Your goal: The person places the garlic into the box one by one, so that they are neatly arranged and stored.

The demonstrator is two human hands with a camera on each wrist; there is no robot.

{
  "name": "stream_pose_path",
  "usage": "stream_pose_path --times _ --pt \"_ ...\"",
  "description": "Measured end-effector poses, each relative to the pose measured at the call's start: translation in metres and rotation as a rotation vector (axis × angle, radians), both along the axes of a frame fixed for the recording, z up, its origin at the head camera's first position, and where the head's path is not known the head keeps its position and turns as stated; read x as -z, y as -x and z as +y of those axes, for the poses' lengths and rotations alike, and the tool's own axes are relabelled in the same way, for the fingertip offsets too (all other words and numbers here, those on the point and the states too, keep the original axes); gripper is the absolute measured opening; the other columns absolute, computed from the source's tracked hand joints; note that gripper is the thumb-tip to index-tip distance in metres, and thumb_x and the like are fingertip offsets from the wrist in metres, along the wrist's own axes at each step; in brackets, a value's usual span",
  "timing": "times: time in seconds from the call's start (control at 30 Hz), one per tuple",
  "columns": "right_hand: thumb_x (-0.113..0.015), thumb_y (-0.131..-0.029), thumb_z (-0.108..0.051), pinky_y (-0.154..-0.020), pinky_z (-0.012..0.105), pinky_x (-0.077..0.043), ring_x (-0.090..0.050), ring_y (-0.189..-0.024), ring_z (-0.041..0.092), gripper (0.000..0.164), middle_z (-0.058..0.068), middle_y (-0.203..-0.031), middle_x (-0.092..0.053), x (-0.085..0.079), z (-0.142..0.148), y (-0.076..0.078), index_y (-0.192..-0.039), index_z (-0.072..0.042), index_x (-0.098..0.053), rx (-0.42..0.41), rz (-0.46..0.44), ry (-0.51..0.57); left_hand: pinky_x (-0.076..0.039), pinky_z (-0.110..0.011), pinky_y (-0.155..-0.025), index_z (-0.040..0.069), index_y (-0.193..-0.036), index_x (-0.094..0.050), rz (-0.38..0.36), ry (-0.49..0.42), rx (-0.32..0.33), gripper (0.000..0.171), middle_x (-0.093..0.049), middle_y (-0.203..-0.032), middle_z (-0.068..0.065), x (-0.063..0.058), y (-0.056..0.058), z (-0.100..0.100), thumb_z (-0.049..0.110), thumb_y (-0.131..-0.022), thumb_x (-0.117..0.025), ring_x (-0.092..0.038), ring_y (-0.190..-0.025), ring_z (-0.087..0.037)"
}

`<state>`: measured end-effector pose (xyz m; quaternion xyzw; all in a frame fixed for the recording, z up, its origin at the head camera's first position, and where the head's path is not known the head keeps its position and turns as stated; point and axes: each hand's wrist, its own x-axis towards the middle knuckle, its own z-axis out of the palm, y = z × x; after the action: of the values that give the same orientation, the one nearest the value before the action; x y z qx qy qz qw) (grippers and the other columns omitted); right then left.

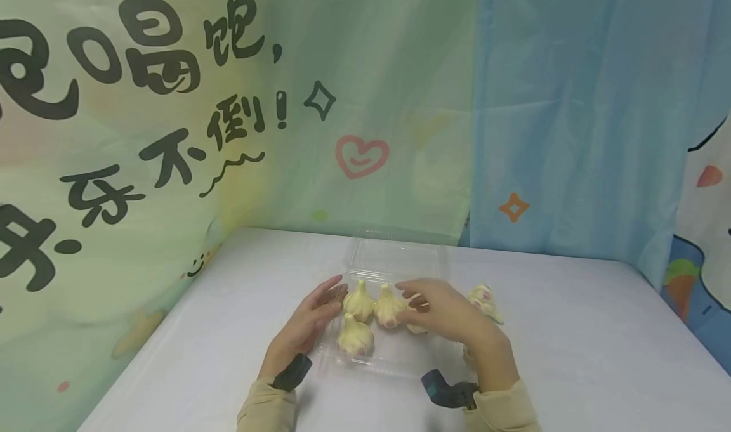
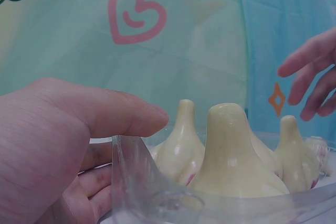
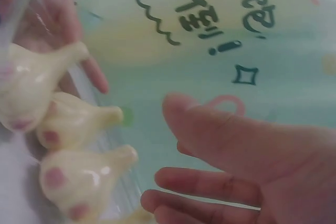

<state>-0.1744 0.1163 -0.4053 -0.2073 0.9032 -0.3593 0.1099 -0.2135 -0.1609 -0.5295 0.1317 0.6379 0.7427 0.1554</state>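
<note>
A clear plastic box (image 1: 394, 362) stands on the table with its lid (image 1: 396, 259) folded back. Inside are several glossy cream garlic bulbs, among them a rear left bulb (image 1: 358, 305), a front left bulb (image 1: 355, 339) and a middle bulb (image 1: 389, 305); another lies partly under my right hand (image 1: 442, 308). That hand hovers over the box's right part, fingers apart and bent a little, with nothing held in the right wrist view. My left hand (image 2: 58, 145) rests against the box's left side, thumb stretched over the rim, loose fingers outside the wall.
To the right of the box lies a garlic bulb (image 1: 483, 297) on the white table (image 1: 571, 330). Another pale piece is mostly hidden behind my right wrist. Printed curtains (image 1: 571, 134) hang behind and beside the table.
</note>
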Motion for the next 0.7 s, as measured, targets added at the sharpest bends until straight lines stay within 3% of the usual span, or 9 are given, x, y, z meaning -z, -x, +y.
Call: stream_pose_path --times 0.5,0.7 --pt "-0.068 -0.086 -0.033 -0.095 0.05 -0.049 -0.058 -0.116 0.036 0.059 0.019 -0.127 -0.059 -0.01 0.057 -0.009 -0.136 -0.008 -0.05 0.074 0.026 -0.044 -0.018 -0.043 -0.119 0.01 -0.151 -0.022 0.014 -0.007 0.013 0.061 -0.025 -0.156 -0.015 -0.001 -0.001 0.0 0.008 -0.096 -0.049 -0.024 -0.145 -0.026" --pt "-0.069 -0.085 -0.031 -0.096 0.052 -0.047 -0.052 -0.122 0.04 0.056 0.019 -0.134 -0.053 -0.006 0.082 -0.015 -0.133 -0.006 -0.052 0.096 -0.027 -0.02 -0.018 -0.044 -0.119 0.01 -0.15 -0.022 0.014 0.003 0.008 0.061 -0.025 -0.156 -0.016 -0.001 0.0 0.0 0.008 -0.096 -0.05 -0.024 -0.145 -0.026"
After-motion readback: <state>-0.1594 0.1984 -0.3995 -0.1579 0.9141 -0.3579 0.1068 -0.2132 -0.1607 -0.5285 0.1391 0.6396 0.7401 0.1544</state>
